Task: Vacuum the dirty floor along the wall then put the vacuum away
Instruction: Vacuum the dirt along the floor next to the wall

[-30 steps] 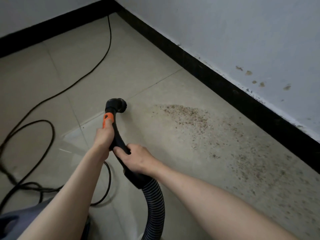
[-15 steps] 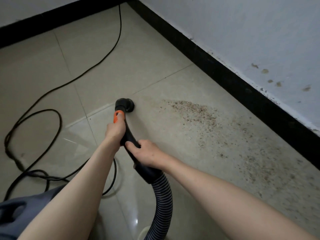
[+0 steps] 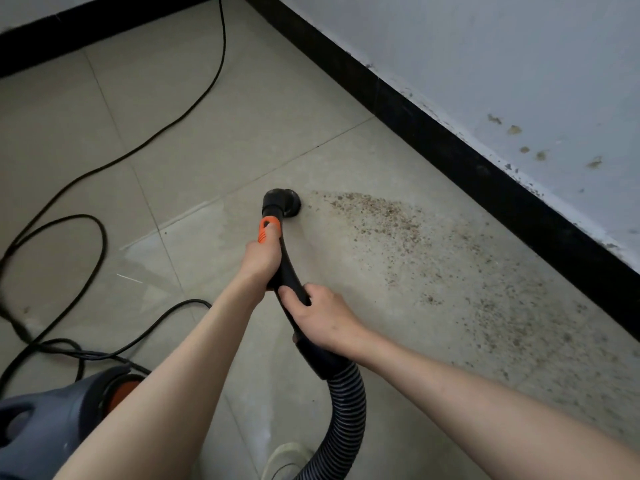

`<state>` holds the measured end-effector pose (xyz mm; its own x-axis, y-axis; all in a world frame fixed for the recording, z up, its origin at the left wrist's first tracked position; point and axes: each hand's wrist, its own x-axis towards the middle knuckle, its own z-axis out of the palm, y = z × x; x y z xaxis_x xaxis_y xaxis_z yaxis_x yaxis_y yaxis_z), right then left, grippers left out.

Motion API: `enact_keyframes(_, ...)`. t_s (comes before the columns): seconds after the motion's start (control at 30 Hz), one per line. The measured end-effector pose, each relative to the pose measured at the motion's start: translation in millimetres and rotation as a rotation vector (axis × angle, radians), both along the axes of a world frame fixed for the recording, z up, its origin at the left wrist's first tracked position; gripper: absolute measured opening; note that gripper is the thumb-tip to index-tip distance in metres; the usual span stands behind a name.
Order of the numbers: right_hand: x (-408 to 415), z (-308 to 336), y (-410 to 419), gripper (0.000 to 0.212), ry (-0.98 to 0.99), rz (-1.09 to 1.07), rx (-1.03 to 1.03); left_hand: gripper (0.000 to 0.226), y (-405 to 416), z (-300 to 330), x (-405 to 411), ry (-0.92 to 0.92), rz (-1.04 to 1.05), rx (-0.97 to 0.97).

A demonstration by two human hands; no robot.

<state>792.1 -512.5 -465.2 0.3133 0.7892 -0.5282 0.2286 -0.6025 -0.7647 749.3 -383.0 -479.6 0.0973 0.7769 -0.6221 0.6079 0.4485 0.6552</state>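
A black vacuum handle with an orange slider ends in a round brush nozzle that sits on the beige tile floor. My left hand grips the handle just below the orange part. Lower on the handle, my right hand grips near the ribbed grey hose. A patch of brown crumbs and dirt begins just right of the nozzle and spreads along the black skirting. The grey vacuum body with an orange ring stands at the lower left.
A black power cord loops over the floor at the left and runs up toward the far wall. The white wall on the right has a few stains. A light shoe shows at the bottom edge.
The nozzle has slid right toward the dirt patch, now close to its left edge. Both hands kept their hold on the handle.
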Motion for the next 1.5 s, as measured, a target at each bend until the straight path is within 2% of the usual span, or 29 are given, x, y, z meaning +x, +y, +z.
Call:
enact_keyframes(0.43,24.0,5.7,23.4,0.041,-0.009,-0.062,-0.01,0.06,14.7,20.1,38.0,0.035,-0.123,0.026)
enact_keyframes(0.53,20.9,5.7,10.7,0.042,-0.026,-0.039,-0.026,0.063,3.9,16.1,29.4,0.018,-0.102,0.018)
enact_keyframes(0.77,9.8,10.9,-31.3,0.043,0.003,0.047,-0.039,0.051,-37.4,11.0,2.0,-0.031,0.005,-0.028)
enact_keyframes(0.9,9.1,12.9,-51.9,0.042,0.02,0.029,-0.048,0.062,-55.4,9.4,0.2,-0.025,0.01,-0.04)
enact_keyframes(1.2,17.9,13.2,-86.4,0.04,0.133,-0.05,-0.06,0.061,-90.7,7.5,4.7,-0.044,0.026,-0.081)
enact_keyframes(1.5,13.8,20.9,-93.4,0.042,0.018,0.048,-0.071,0.064,-99.7,5.4,2.7,-0.046,0.021,-0.083)
